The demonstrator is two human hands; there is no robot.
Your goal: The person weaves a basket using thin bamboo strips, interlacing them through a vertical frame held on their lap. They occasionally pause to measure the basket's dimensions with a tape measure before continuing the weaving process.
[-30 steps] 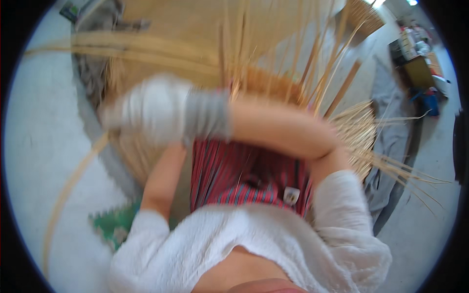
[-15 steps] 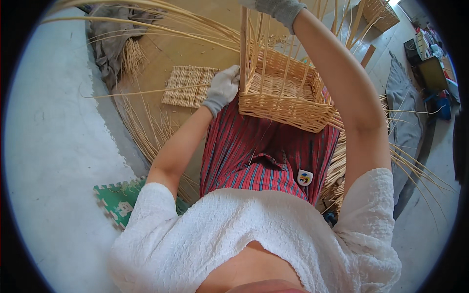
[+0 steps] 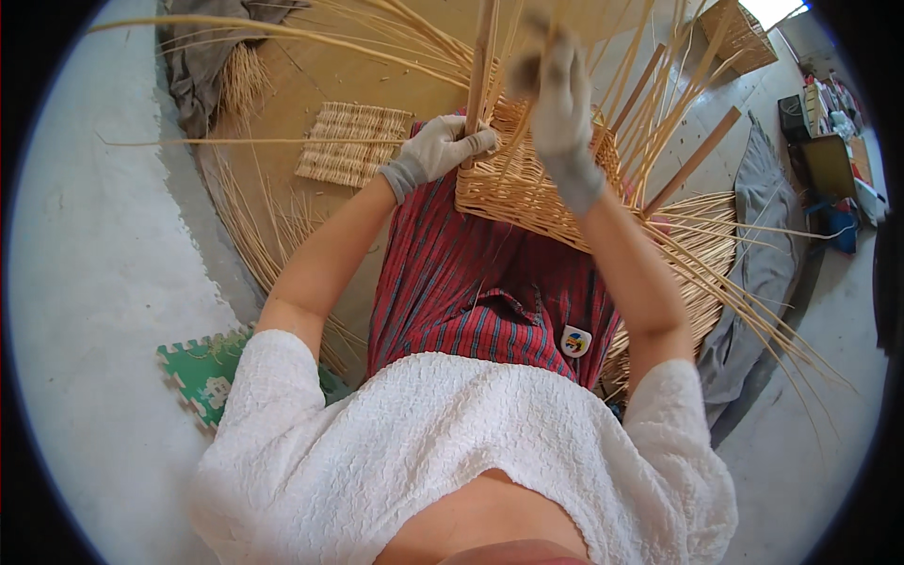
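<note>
**Light but springy: holding at the corner**

From here I'm watching the golden-tan, rectangular woven wicker basket (image 3: 527, 209) sitting at the far end of the lap, over the red striped cloth garment (image 3: 452, 311), to the right of the flat, pale woven wicker panel (image 3: 353, 143). The left hand (image 3: 443, 149), in a pale, grey-cuffed glove, is gripping the basket's left corner at the foot of the upright brown wooden post (image 3: 481, 56). The right hand (image 3: 563, 108), gloved alike, is hanging over the basket; blur is hiding its fingertips, so I can't tell whether it's gripping anything.

I'm judging the basket light, its close-woven walls fairly stiff but giving a little under squeezing. The slender, straw-coloured wicker rods (image 3: 730, 287) are fanning out to the right; I'm expecting them to be springy, prone to snagging and liable to crack under sharp bending. For holding, I'm favouring the corner and the low woven wall, and avoiding the loose ends.
</note>
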